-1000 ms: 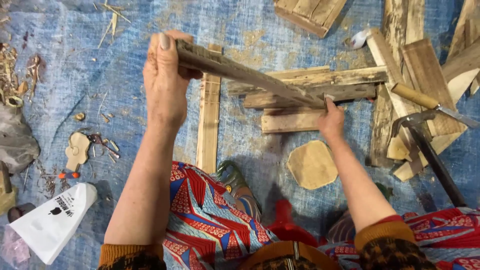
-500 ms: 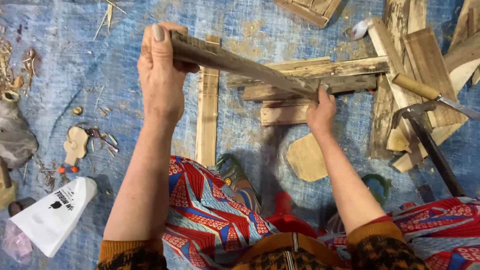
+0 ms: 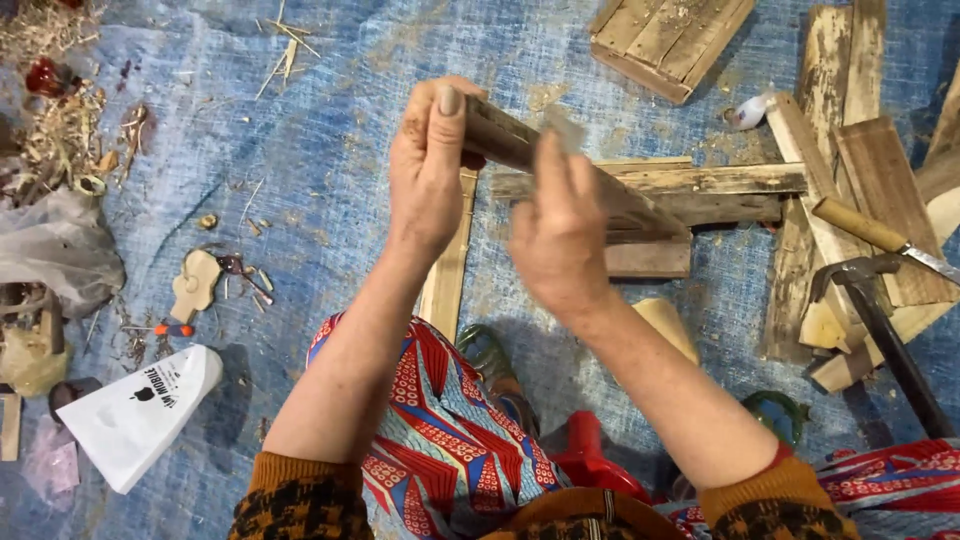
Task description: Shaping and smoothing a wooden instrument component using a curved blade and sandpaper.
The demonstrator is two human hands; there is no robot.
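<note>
From the head camera, we hold a weathered wooden slat (image 3: 520,150) above the blue tarp (image 3: 330,150); our left hand (image 3: 430,170) has its grip pinching the slat's near end. Our right hand (image 3: 560,235) rests against its middle, blurred, so we cannot tell that grip's state, and a hammer (image 3: 880,310) lies well apart at right.

Left hand (image 3: 428,170) is closing thumb-up around something at 12 o'clock; right hand (image 3: 558,232), slightly blurred, is hovering at 3 o'clock beside it, both forearms extending from 6 o'clock.

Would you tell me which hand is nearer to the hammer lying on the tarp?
Right. The right hand is toward the hammer; the left hand, gripping the wooden strip's far end, sits farther away.
</note>
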